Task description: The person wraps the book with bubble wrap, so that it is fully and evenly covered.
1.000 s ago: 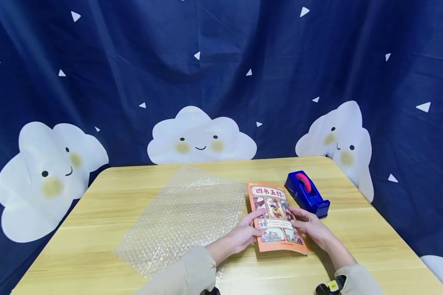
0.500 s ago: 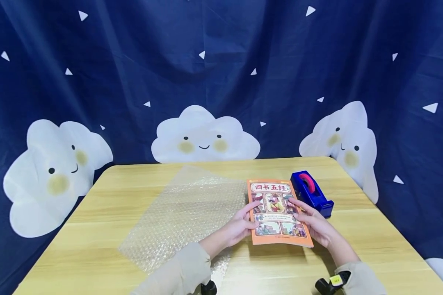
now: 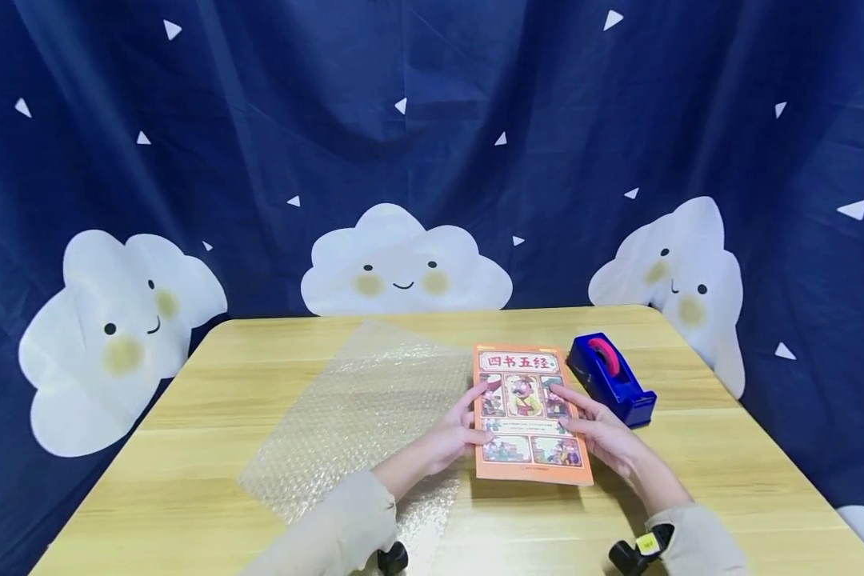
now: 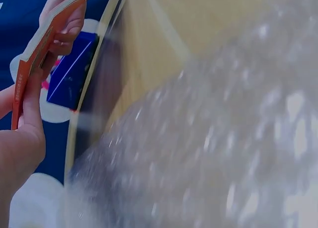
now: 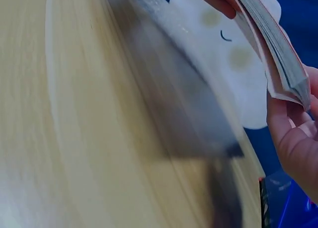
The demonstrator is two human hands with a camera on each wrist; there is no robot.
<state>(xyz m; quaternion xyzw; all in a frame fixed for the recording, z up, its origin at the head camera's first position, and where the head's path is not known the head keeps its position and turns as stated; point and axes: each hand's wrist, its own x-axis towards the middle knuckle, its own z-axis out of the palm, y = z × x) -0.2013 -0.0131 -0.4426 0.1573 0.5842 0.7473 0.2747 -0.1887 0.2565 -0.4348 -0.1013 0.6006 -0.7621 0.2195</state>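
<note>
An orange paperback book [image 3: 526, 428] with a picture cover and Chinese title is held above the table, its cover facing up. My left hand [image 3: 450, 436] grips its left edge, fingers over and under the cover. On the opposite edge my right hand [image 3: 608, 436] holds it the same way. The left wrist view shows the book [image 4: 37, 51] edge-on, pinched by the left hand [image 4: 22, 146]. In the right wrist view, the pages of the book [image 5: 273, 39] fan slightly apart near the right hand [image 5: 298, 138].
A sheet of bubble wrap [image 3: 353, 416] lies flat on the wooden table [image 3: 187, 432], left of the book. Behind the right hand stands a blue tape dispenser [image 3: 612, 384] with a pink roll [image 3: 605, 356]. A dark blue curtain [image 3: 446, 144] with clouds hangs behind the table.
The book has moved left toward the bubble wrap and turned more squarely upright in view, both hands moving with it. The head view has shifted slightly.
</note>
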